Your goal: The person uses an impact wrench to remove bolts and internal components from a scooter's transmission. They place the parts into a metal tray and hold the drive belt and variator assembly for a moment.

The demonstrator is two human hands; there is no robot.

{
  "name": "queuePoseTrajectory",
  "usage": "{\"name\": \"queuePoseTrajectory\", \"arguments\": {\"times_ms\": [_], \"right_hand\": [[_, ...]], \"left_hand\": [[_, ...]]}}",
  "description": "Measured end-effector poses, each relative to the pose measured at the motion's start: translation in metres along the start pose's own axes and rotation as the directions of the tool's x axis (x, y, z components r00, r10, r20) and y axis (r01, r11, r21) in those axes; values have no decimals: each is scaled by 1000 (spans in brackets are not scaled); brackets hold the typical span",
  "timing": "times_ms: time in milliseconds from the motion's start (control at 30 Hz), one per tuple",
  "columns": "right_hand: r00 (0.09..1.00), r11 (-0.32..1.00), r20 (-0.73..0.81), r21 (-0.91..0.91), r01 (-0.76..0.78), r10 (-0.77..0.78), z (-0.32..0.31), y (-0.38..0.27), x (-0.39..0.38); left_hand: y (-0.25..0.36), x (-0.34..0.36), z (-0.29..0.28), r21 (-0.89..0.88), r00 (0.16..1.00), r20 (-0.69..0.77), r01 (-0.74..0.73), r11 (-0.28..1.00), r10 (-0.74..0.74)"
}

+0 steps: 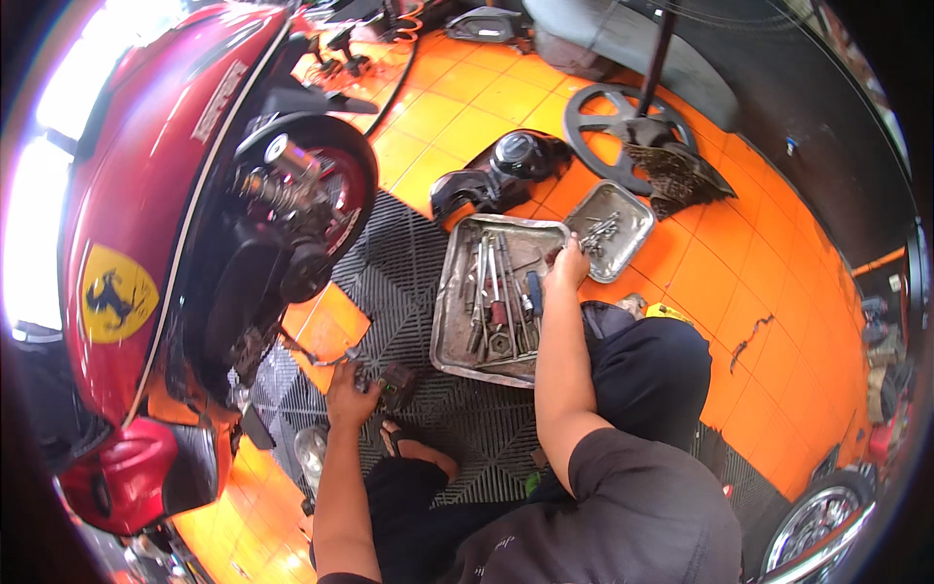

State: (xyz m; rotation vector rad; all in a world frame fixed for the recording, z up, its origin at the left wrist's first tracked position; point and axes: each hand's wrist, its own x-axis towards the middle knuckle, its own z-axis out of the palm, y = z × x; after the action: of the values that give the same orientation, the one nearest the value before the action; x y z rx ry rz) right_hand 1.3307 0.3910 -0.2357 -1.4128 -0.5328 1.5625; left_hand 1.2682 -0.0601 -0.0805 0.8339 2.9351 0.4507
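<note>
My left hand [350, 397] is closed around a dark, blocky tool [397, 383] that looks like a cordless impact wrench, low over the black mat beside the scooter. Part of this tool is hidden by the hand. My right hand [569, 265] is at the right rim of a large metal tray [449, 336], its fingers bent together. What they pinch, if anything, is too small to tell. Wrenches, screwdrivers and sockets [500, 292] lie in the large tray. A smaller metal tray [634, 251] with loose bolts [600, 234] stands just beyond the right hand.
A red scooter [136, 195] with its wheel and engine exposed stands on the left. Beyond the trays lie a black cover part [506, 165] and a round grey stand base [593, 122]. A spoked wheel [817, 526] is at lower right. Ribbed mat [389, 253] covers part of the orange tiles.
</note>
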Motion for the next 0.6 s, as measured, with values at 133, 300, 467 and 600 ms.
{"name": "queuePoseTrajectory", "arguments": {"times_ms": [133, 300, 467, 600], "right_hand": [[946, 953, -118, 18, -301, 301, -17, -15, 39], [941, 757, -329, -634, -160, -77, -28, -8, 57], [956, 507, -49, -855, 110, -289, -32, -8, 32], [958, 469, -14, -874, 127, -285, -50, -4, 48]], "left_hand": [[-3, 5, 6, 23, 999, -10, -33, 999, 33], [8, 10, 12, 26, 999, 14, -41, 999, 41], [5, 11, 9, 101, 999, 14, -51, 994, 50], [11, 14, 8, 84, 1000, 25, 12, 996, -14]]}}
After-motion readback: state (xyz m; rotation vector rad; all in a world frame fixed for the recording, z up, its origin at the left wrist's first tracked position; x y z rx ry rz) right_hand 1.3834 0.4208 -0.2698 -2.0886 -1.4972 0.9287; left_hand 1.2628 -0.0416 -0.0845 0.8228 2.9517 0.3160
